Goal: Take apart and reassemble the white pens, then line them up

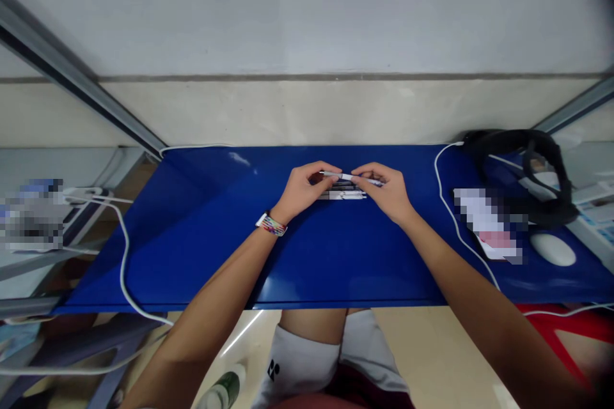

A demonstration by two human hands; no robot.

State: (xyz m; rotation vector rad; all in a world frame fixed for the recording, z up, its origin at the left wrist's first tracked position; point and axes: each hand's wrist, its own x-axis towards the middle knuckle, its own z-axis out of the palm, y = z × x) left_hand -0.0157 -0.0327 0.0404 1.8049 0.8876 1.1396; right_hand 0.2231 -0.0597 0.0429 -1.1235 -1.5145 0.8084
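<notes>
Blue tabletop [350, 255]; hands [341, 180] pinch pen [346, 177].

A white mouse [553, 250] lies beside a phone [488, 225].

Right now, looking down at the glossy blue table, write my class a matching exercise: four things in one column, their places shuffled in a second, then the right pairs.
Things
1. Slim white pen
2. Multicoloured woven wristband
3. Smooth white oval mouse
4. Green-and-white cylindrical object

Places
A. On the right part of the glossy blue tabletop
B. Between the fingertips of the left hand and the right hand
C. Lower than the tabletop, beside the left forearm
D. Around the left wrist

Right pairs: 1-B; 2-D; 3-A; 4-C
</notes>
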